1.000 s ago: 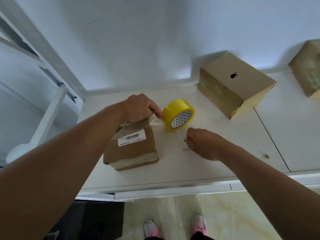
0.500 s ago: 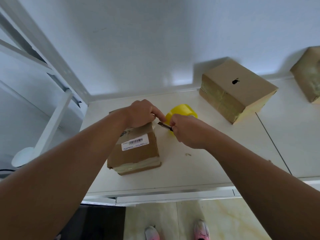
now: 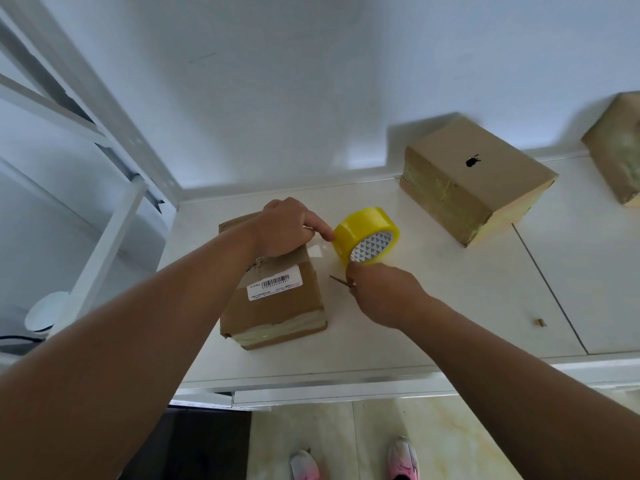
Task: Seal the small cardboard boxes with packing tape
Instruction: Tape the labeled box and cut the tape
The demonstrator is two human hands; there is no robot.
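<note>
L hand (image 3: pixel 284 230) on box (image 3: pixel 277 306), R hand (image 3: pixel 384 292) pinching cutter (image 3: pixel 337 279), roll (image 3: pixel 360 230) upright

Soft, cool daylight, faint shadows behind boxes, wide-angle bending at blurred edges.

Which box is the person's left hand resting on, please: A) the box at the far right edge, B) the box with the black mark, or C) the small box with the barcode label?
C: the left hand lies on top of the small cardboard box with the barcode label, forefinger reaching toward the yellow tape roll.
</note>
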